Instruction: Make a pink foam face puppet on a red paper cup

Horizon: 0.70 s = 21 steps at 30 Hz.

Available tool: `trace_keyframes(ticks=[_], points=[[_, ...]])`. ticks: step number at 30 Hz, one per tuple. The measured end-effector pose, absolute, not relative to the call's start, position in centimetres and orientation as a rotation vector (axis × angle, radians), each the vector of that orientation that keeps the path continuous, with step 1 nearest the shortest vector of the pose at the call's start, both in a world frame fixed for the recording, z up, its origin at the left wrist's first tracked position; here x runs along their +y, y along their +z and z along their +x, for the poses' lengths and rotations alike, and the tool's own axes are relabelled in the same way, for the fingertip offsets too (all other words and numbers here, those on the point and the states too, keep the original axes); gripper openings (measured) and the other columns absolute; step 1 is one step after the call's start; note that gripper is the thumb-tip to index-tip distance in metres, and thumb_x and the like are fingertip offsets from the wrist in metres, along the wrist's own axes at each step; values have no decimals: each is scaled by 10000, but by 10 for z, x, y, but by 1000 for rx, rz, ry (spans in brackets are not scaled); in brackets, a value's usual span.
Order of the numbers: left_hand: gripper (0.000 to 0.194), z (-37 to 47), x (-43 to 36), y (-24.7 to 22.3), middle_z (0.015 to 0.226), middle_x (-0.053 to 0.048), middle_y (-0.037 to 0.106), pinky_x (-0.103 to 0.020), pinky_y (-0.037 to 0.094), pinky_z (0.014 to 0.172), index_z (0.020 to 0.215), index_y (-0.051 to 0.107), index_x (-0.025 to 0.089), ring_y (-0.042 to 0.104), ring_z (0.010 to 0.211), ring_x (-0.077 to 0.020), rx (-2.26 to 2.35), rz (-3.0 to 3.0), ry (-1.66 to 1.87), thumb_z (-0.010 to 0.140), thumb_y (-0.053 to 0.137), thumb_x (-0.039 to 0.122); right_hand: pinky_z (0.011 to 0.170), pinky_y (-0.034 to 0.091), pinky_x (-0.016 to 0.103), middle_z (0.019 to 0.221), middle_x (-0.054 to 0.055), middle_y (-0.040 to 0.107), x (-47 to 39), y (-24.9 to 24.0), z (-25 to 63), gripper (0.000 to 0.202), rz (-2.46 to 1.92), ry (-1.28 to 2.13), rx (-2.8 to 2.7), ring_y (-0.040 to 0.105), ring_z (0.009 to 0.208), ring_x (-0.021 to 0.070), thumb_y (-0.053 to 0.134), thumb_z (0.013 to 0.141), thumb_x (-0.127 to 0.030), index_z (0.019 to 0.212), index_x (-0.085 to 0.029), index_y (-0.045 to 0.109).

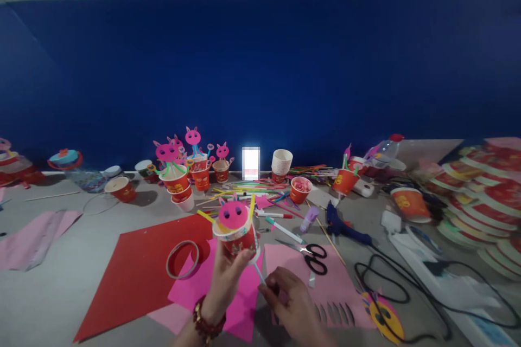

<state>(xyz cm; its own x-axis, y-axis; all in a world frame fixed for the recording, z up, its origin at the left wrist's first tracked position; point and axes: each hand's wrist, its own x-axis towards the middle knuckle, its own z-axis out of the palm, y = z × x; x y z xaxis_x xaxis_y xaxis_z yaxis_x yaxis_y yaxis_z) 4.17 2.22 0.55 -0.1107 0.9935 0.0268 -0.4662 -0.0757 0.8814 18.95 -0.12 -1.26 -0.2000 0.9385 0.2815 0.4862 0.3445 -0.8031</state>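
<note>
My left hand [228,271], with a beaded bracelet at its wrist, is wrapped round a red paper cup [240,241]. A pink animal face [233,213] with two dark eyes and small ears rises from the cup's rim, and yellow strips stick out on both sides of it. A thin pale stick [259,272] slants down from the underside of the cup. Its lower end is pinched between the fingers of my right hand [287,301]. Under my hands lie bright pink paper [244,295] and light pink paper [329,290].
Black-handled scissors [315,259], a blue glue gun [345,229] with its cable and a purple glue stick [310,218] lie to the right. Red card [134,265] and a tape ring [169,260] are left. Decorated cups [179,195] and stacked cups [281,162] stand behind.
</note>
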Motion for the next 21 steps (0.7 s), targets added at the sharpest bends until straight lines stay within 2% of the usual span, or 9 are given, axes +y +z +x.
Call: trace_keyframes(ticks=[4,9,13,17,21], points=[[446,49,20,2,989,-87,755,-372,571,834,1073,614,200,717,904,-252,839,851,1426,712,823,359,581,433,249,673,2,609,3,-7,190,238,-1209,773,-1778,578,633,165,575,918,-341,722,-210,612],[500,45,23,7,987,-77,753,-344,576,808,1105,606,203,717,893,-240,878,860,1495,683,842,333,595,434,249,656,0,601,5,-10,191,299,-1198,870,-1766,578,632,162,557,931,-384,697,-203,599],[470,43,23,10,998,-89,761,-348,581,803,1108,601,206,727,900,-248,784,892,1451,711,826,318,653,472,253,731,18,645,4,-14,191,239,-1133,924,-1694,613,697,174,572,925,-393,801,-201,641],[455,44,21,7,1026,-96,759,-374,573,850,1123,595,210,725,943,-259,767,883,1446,737,809,320,627,474,249,719,23,651,4,-13,189,246,-1121,922,-1662,615,687,177,580,921,-380,770,-198,648],[472,42,20,5,1010,-99,758,-375,581,822,1112,595,212,725,938,-275,783,898,1414,719,824,337,636,501,250,745,33,680,2,-15,190,224,-1080,965,-1579,638,703,188,576,928,-376,831,-200,673]])
